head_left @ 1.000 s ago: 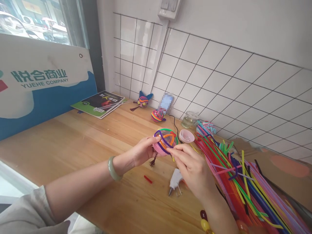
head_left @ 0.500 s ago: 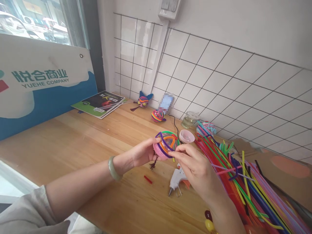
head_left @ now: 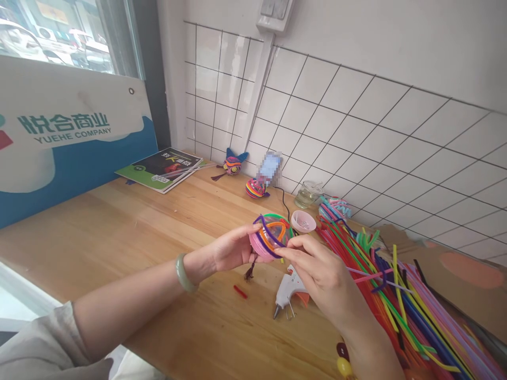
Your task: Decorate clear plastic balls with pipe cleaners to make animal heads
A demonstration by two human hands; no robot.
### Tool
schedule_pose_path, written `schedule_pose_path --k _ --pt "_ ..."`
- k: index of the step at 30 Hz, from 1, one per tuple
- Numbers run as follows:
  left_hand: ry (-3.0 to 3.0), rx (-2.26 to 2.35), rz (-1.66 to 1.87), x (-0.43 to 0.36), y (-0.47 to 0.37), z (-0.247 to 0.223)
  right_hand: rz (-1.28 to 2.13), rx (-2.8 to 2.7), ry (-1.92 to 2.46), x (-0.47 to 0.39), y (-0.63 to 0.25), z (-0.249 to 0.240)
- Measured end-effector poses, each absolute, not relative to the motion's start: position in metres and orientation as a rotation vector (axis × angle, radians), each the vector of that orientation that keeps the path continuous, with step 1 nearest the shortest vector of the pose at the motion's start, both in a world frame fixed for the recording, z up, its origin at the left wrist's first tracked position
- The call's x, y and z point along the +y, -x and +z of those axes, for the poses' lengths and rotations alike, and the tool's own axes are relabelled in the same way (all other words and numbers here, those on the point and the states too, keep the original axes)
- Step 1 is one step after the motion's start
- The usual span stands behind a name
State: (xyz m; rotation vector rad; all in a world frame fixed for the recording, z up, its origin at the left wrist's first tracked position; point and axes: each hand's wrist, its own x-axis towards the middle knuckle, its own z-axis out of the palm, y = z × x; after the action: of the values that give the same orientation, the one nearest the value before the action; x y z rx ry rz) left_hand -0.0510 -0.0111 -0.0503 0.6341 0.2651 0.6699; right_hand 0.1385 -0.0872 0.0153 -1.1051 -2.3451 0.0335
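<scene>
My left hand (head_left: 237, 245) is closed around the left side of a round craft piece (head_left: 263, 247) wound with pink pipe cleaner, its thumb on top. Orange, purple, green and red pipe cleaners curve over the piece, which looks partly see-through. A dark tassel (head_left: 249, 272) dangles below it. My right hand (head_left: 312, 264) pinches a purple pipe cleaner (head_left: 275, 254) at the piece's right edge. Under the hands, a white glue gun (head_left: 287, 290) rests on its wire stand. A short red pipe cleaner bit (head_left: 240, 291) lies to its left.
Bundled pipe cleaners (head_left: 380, 295) spread over the right side by cardboard (head_left: 455, 279). Behind stand a pink bowl (head_left: 303, 221), a glass jar (head_left: 307, 195), a phone (head_left: 270, 168) and two finished-looking ornaments, one with blue ears (head_left: 233, 162). Books (head_left: 162, 169) lie at back left.
Both hands keep their hold on the craft piece with almost no movement. My right hand has shifted very slightly to the right.
</scene>
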Motion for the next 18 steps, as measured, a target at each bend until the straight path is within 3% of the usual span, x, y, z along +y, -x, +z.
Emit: schedule_pose_path --k 18 --pt "-0.751 0.349 0.788 -0.0141 0.0458 -0.0484 0.074 -2.301 1.062 -0.0851 -0.1407 0.0176"
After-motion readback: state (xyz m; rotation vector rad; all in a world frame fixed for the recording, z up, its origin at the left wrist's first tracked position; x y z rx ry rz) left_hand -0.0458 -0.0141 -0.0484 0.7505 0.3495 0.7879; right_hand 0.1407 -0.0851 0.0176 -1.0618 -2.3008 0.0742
